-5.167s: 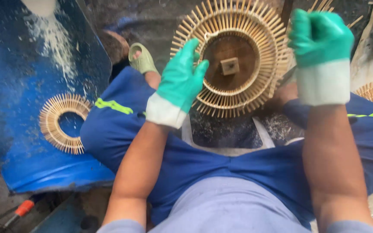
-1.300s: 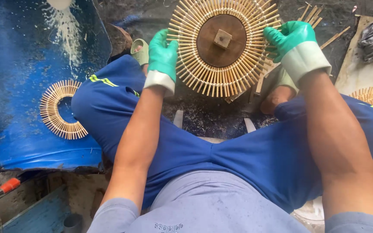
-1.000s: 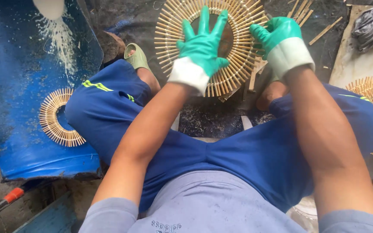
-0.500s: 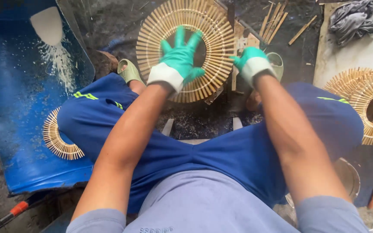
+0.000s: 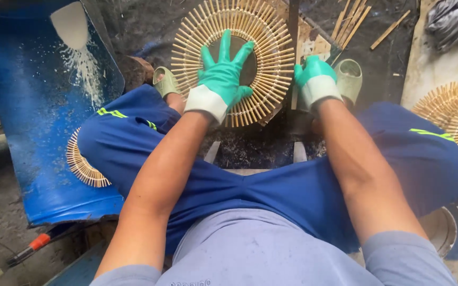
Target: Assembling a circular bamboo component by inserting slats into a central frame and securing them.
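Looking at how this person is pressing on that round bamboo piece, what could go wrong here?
The left hand lies flat on the round bamboo disc, whose thin radiating sticks could crack or spring loose under pressure. The right hand is closed at the disc's edge beside loose bamboo sticks; sharp ends might poke through the thin gloves. The disc also sits on a littered, uneven work surface, so it might rock or slip while pressed.

Soft even daylight, faint shadows, no glare; sharp centre, slight wide-angle stretch at edges.
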